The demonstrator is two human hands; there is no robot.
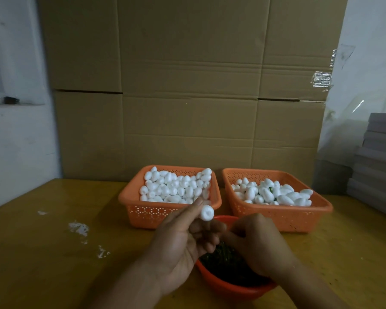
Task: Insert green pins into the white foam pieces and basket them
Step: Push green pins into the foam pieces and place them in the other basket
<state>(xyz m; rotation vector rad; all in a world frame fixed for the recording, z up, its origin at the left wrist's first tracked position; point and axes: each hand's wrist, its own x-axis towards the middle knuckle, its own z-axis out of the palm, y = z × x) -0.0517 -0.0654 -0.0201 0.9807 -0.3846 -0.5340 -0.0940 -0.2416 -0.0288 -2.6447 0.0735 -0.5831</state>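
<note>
My left hand (185, 239) holds one white foam piece (206, 212) between thumb and fingers, its dimpled end facing me, above the near rim of a red bowl (227, 286) full of dark green pins (225, 262). My right hand (259, 244) hangs over the bowl with curled fingers; whether it holds a pin is hidden. Behind stand two orange baskets: the left basket (143, 210) is heaped with plain foam pieces, and the right basket (299, 219) holds foam pieces with a few green pin heads showing.
The yellow-brown table (54, 253) carries white foam crumbs at the left. Large cardboard boxes (187, 97) form a wall close behind the baskets. A stack of grey boards (377, 163) stands at the right edge.
</note>
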